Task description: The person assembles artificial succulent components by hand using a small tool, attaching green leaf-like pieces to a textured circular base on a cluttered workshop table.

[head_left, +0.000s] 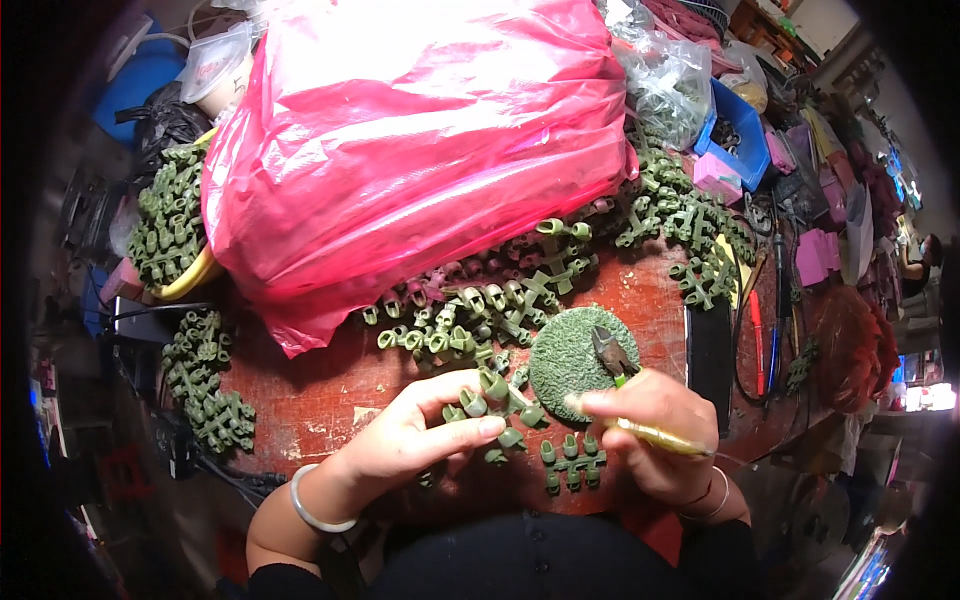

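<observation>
My left hand (440, 425) is closed on a green cluster of small ring-like pieces (472, 403), pinched between thumb and fingers over the near part of the table. Gripped in my right hand (660, 430) is a pair of cutting pliers (608, 350) with dark jaws and yellow-green handles. Its jaws point away from me, above a round green textured pad (560, 365). Another green cluster (573, 463) lies on the table between my hands. My fingers hide part of the held cluster and much of the handles.
A large pink plastic bag (420, 150) covers the far middle, with many green clusters (460, 320) along its near edge. More clusters (205, 385) are heaped at left. At right lie a black flat object (710, 350), a red pen (756, 335) and a blue bin (735, 135).
</observation>
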Available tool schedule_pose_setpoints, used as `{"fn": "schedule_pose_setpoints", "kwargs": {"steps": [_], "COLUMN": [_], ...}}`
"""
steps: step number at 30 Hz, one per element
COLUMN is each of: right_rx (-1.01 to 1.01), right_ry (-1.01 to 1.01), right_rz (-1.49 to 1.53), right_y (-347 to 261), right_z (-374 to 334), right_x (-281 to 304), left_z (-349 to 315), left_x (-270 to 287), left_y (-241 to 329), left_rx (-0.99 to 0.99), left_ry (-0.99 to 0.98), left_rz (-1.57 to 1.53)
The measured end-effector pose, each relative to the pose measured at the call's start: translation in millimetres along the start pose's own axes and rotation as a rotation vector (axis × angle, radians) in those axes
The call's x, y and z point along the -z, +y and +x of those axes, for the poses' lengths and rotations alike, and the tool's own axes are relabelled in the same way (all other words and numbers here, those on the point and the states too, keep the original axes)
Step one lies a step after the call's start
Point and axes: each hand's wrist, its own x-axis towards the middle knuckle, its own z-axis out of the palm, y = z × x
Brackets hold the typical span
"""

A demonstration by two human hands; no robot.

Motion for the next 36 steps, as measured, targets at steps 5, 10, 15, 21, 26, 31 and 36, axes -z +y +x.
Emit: {"fn": "schedule_pose_setpoints", "kwargs": {"steps": [5,10,15,21,26,31,36], "right_rx": [-0.051,0.013,0.087,0.128,0.131,0.011,0.086], "right_ry": [-0.011,-0.056,-0.029,-0.07,0.135,-0.042,-0.131], "right_rz": [-0.166,0.314,-0.043,0.219,-0.101,-0.408,-0.593], "right_y": [-2.8,0.8,4.6,0.1,2.3,1.5,4.4], "right_z": [-1.7,0.7,1.3,2.9,-7.3,-1.3,-1.2], "right_x": [-4.5,-1.7,-3.3,-3.4,0.1,-1.1,-15.8], "left_z": [1.0,2.3,2.6,6.3,4.9,8.2,8.2], "left_x": [2.1,-1.9,-4.2,-1.4,0.3,-6.1,0.7], "left_y": [8.6,8.2,7.5,7.2,11.7,4.2,4.0], "left_rx": [0.028,-0.047,-0.087,-0.005,0.033,0.017,0.046], "left_ry": [-0.074,-0.043,-0.075,-0.053,-0.094,0.006,-0.074], "left_rz": [-0.023,-0.001,0.014,0.003,-0.002,-0.106,-0.078]}}
